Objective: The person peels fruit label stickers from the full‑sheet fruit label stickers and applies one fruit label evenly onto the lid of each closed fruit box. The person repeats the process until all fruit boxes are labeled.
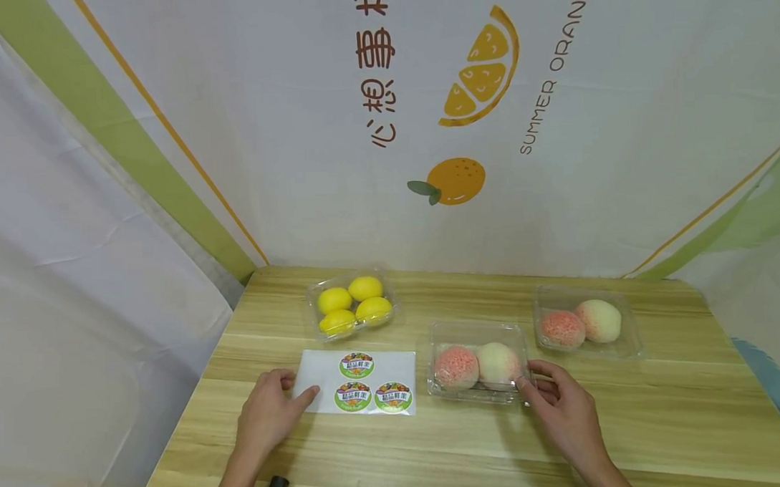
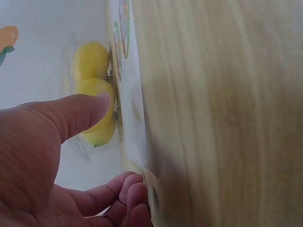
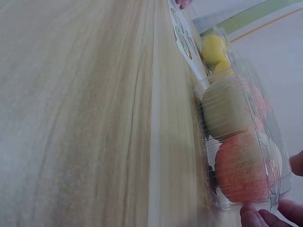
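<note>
On the tabletop (image 1: pixel 346 460) lies 1 white sheet (image 1: pixel 392 365) bearing 3 round labels (image 1: pixel 393 397): 1 toward the sheet's far edge, 2 along its near edge. 3 clear boxes hold 8 fruits in all. Just beyond the sheet, the lemon box (image 1: pixel 311 303) carries 4 lemons (image 1: pixel 374 311). Right of the sheet, with a narrow strip of wood between, the near peach box (image 1: pixel 441 333) holds 2 peaches (image 1: pixel 457 368); farther right of the sheet and set back, the far peach box (image 1: pixel 631 341) holds 2 more.

The left hand (image 1: pixel 267 412) is at the sheet's left edge, its thumb reaching over the sheet, spread wide of the bent fingers. The right hand (image 1: pixel 566 406) grips the near peach box at the end away from the sheet, thumb and fingers on the plastic.

Well beyond the sheet, the tabletop's far edge runs along a printed cloth (image 1: pixel 284 168); the left edge slants past the sheet's left side. A broad stretch of bare wood spreads on the sheet's near side.
</note>
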A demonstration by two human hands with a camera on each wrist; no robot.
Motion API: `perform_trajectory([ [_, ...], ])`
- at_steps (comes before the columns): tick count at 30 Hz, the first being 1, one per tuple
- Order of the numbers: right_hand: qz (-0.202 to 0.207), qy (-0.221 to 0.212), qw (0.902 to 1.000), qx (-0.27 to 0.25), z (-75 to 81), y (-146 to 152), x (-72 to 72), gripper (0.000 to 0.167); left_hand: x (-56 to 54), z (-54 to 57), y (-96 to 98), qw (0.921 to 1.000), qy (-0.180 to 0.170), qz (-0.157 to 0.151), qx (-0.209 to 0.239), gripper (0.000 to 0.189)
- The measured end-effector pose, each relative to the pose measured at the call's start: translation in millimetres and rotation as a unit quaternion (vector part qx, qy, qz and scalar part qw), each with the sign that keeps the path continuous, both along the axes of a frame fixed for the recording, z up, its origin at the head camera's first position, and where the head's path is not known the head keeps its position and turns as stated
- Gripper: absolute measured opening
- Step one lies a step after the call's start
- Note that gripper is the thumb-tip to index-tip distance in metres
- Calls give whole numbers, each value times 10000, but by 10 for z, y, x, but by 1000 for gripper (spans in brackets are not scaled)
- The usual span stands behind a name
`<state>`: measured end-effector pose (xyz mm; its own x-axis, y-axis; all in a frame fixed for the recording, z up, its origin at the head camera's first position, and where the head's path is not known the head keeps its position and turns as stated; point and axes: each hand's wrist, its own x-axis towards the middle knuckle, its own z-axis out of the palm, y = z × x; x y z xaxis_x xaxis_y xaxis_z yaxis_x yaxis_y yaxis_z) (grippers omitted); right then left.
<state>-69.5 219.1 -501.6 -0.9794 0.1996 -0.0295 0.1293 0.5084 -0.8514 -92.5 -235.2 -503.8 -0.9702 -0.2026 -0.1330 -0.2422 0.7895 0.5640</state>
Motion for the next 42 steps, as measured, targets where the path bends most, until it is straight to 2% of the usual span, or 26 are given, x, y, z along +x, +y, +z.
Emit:
perform_trajectory([
  [7,-34,22,10000,31,8,-10,-6,51,-41,-30,-10,9997,-76,-10,-235,70],
  [17,-23,-38,10000,48,-21,0,-13,54,-103,13,44,9966,-257,-118,-771,70],
  [30,-40,-97,9999,-16,-13,-4,2,53,-126,58,80,9948,-460,-232,-881,60],
  [42,-25,-47,10000,17,-21,4,-9,53,-112,40,120,9970,-361,-259,-637,39],
])
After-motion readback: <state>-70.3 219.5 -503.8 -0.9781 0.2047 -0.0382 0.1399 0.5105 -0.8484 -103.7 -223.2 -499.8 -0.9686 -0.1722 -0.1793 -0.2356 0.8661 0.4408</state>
